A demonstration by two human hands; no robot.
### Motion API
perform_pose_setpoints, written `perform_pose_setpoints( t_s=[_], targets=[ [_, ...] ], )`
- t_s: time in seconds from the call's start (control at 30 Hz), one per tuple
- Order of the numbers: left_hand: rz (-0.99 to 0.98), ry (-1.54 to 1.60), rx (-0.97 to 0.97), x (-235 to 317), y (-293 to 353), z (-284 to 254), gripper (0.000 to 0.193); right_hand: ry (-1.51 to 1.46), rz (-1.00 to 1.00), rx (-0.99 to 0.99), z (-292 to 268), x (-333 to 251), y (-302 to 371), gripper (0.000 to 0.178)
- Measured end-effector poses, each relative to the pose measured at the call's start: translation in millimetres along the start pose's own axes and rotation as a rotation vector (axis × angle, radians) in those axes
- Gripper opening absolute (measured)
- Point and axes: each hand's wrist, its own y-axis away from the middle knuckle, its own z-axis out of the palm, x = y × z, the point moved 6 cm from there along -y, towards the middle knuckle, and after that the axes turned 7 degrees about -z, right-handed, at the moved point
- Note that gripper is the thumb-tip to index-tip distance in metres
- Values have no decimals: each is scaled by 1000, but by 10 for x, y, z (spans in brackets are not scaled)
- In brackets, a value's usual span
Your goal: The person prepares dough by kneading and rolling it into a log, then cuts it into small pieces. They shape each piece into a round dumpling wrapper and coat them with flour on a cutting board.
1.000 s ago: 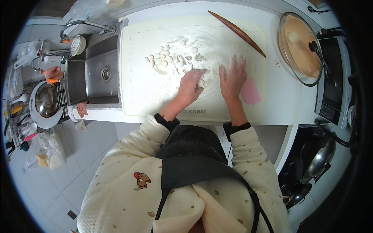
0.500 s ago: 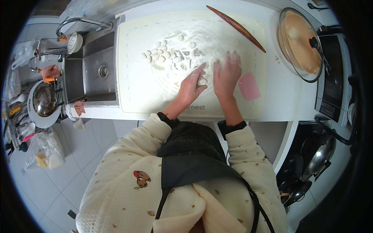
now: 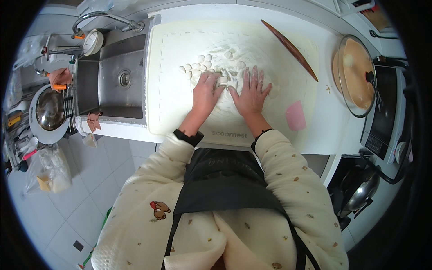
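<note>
My right hand lies open over the floured mat, fingers spread and pointing away from me. Close to its left, my left hand rests on the mat with its thumb apart from the fingers. Both hands are dusted with flour. A small pale dough piece lies between the hands, beside the left fingers; no grip on it shows. Several floury dough balls cluster beyond my left hand. Two more, a dough ball and another dough ball, lie beyond my right hand.
A dark wooden rolling pin lies slanted at the mat's far right. A pink scraper is right of my hand. Farther right stands a glass-lidded pan, beside a microwave. The steel sink adjoins the mat's left.
The view has shifted, so the counter appears farther right. My left hand has moved left, away from the dough ball it was at. My right hand's fingers have spread.
</note>
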Motion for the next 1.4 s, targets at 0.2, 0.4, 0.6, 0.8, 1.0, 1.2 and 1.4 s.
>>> perform_pose_setpoints(
  t_s=[0.2, 0.4, 0.6, 0.8, 1.0, 1.2, 1.4],
  targets=[
    [247, -116, -5, 80, -271, 220, 26, 93, -47, 44, 70, 35, -51, 78],
    [153, -3, -32, -68, 67, 243, 28, 90, -250, 132, -72, 263, -16, 72],
    [222, 31, -48, 184, 351, 434, 52, 131, -71, 253, -259, 849, -66, 62],
    [168, -24, -98, 190, 323, 546, 58, -111, -17, 332, -461, 679, 63, 61],
    [269, -69, -119, 140, 423, 535, 56, -224, -28, 326, -587, 595, 148, 59],
    [207, 43, -181, 155, 440, 487, 55, -240, -4, 317, -612, 640, 195, 58],
    [231, 7, -120, 181, 494, 443, 60, -299, 4, 328, -654, 611, 184, 55]
  ],
)
